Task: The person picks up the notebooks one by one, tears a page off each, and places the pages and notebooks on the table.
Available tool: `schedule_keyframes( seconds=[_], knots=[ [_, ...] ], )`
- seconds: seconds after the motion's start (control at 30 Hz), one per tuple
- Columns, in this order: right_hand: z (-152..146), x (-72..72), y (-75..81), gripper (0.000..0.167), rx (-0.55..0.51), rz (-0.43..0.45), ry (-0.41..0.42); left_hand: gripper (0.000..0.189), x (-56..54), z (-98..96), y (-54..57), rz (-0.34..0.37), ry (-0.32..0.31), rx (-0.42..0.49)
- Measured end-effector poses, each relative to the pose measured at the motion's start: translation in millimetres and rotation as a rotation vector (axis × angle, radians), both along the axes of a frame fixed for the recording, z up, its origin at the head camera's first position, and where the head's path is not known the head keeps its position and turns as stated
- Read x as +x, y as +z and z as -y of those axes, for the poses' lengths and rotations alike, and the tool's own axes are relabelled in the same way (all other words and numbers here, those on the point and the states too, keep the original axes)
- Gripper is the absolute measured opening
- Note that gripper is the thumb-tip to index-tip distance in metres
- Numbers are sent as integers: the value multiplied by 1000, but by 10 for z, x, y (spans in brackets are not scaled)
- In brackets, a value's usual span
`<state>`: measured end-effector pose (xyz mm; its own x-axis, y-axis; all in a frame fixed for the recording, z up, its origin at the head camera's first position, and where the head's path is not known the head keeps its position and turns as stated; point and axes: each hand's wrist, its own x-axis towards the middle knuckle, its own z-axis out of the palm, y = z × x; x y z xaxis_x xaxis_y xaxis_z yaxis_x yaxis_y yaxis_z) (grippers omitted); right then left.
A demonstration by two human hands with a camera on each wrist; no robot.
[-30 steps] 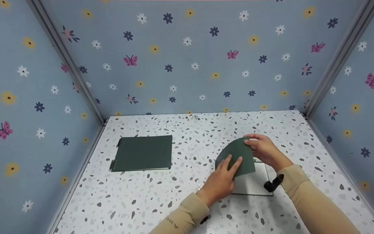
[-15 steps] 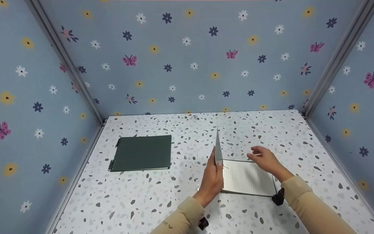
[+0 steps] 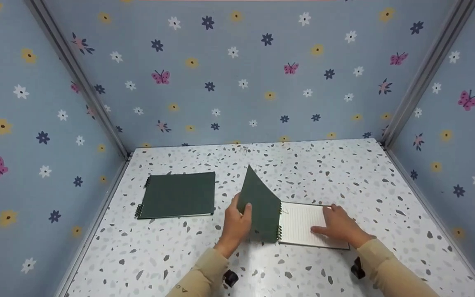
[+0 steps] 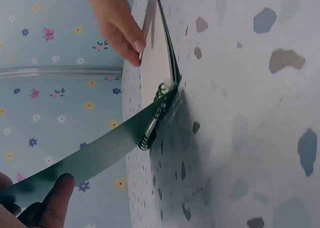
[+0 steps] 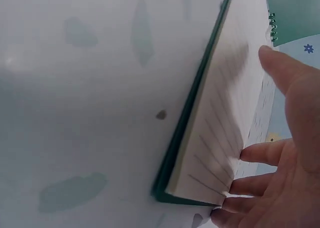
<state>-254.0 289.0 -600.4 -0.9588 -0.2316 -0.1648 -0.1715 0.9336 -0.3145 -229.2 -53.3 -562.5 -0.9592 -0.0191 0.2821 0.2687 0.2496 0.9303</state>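
Note:
A spiral-bound notebook lies on the right part of the table, its lined white pages facing up. Its dark green cover stands raised and tilted to the left of the coil. My left hand pinches the cover's free edge, thumb on the near face; the left wrist view shows the cover slightly bowed. Over the right edge of the pages is my right hand, thumb pointing left above the paper. In the right wrist view that hand's spread fingertips meet the page edge, and nothing is gripped.
A second dark green spiral notebook lies closed on the left of the speckled white table, coil on its left side. Floral blue walls enclose the back and sides, with metal posts at the corners.
The cover has swung from over the pages, through upright, to leaning left, carried by my left hand. My right hand let go of the cover and came down onto the pages' right edge.

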Motion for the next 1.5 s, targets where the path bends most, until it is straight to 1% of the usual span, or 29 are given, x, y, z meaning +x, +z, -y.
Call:
schedule_keyframes(
  seconds=[0.17,0.23,0.3,0.37,0.47,0.6,0.63,0.67,0.7,0.73,0.83,0.87,0.9,0.93,0.97,1.1,1.17,1.23,1.3,1.37,1.5],
  knots=[
    [-69,-12,-51,103,-7,26,6,40,-31,302,13,48,64,-37],
    [-115,-46,-54,102,-9,39,4,44,-39,384,19,92,72,-67],
    [-165,-88,-45,102,-3,53,7,49,-57,438,2,137,76,-129],
    [-217,-136,-36,102,1,78,7,53,-69,471,-33,192,70,-192],
    [-283,-202,-27,102,-2,107,11,54,-75,493,-111,270,64,-269],
    [-355,-273,-23,103,-14,131,11,54,-69,514,-230,320,63,-328],
    [-365,-288,-20,103,-12,131,17,55,-68,522,-260,322,66,-342],
    [-373,-301,-17,104,-10,130,24,55,-96,536,-350,313,68,-374],
    [-379,-312,-13,104,-10,132,28,57,-98,544,-377,314,69,-390],
    [-382,-319,-7,105,-9,131,33,58,-128,564,-459,307,69,-416],
    [-372,-325,10,105,-2,122,48,63,-124,576,-481,317,68,-473],
    [-365,-319,15,104,-3,123,45,62,-118,576,-475,320,64,-498],
    [-355,-310,19,103,-5,121,41,63,-86,567,-403,334,63,-511],
    [-344,-298,23,101,-5,114,37,63,-81,561,-391,334,63,-546],
    [-329,-287,25,99,-9,109,29,63,-46,541,-316,340,65,-571],
    [-268,-221,22,93,-26,73,-7,60,-40,477,-276,300,86,-729],
    [-247,-188,16,92,-27,65,-33,58,-46,422,-266,269,92,-775],
    [-230,-160,9,94,-27,61,-58,58,-70,351,-272,239,87,-801],
    [-217,-140,4,97,-26,60,-79,59,-107,276,-290,206,57,-815],
    [-200,-121,-3,101,-26,48,-92,61,-156,201,-317,172,10,-825],
    [-175,-114,-33,109,-27,25,-119,70,-256,60,-358,114,-117,-867]
  ],
)
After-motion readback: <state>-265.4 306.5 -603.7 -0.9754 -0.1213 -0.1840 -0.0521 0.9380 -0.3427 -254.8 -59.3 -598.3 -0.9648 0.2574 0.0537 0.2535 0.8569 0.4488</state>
